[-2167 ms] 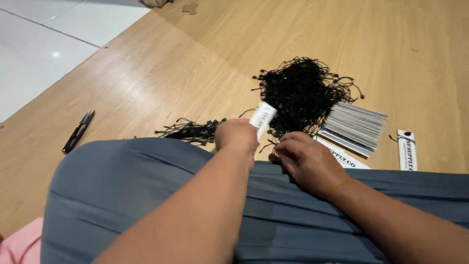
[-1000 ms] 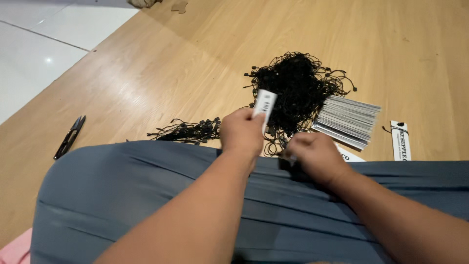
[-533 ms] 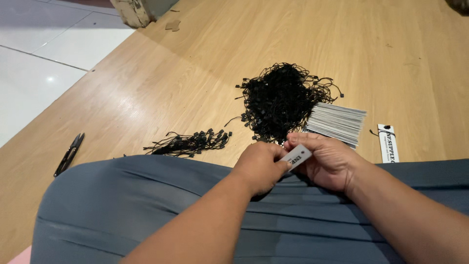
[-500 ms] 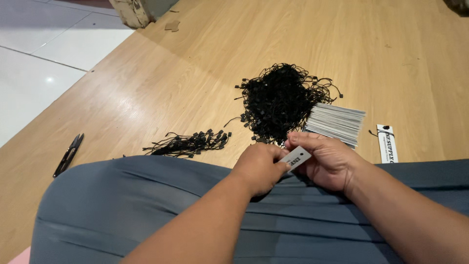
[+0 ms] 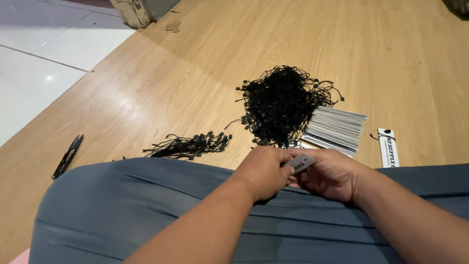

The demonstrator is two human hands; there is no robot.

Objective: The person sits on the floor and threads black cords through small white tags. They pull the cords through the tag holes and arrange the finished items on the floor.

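Now holding the small grey rectangular card tag (image 5: 300,163) low over the grey-blue pleated fabric (image 5: 146,205) in the lap, where a second ago it was being raised upright by the left hand (image 5: 264,172) alone near the tangled heap of black loop strings (image 5: 281,105). Both grips pinching the tag: left fingers pressed on its near end, right hand (image 5: 330,173) closing under its far end. Judging the tag as brought down for fitting; stack of white card tags (image 5: 337,128) lying just beyond on the wooden floor (image 5: 195,73).

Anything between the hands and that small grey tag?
Nothing visible. The left hand and right hand both pinch the grey tag directly, over the grey fabric.
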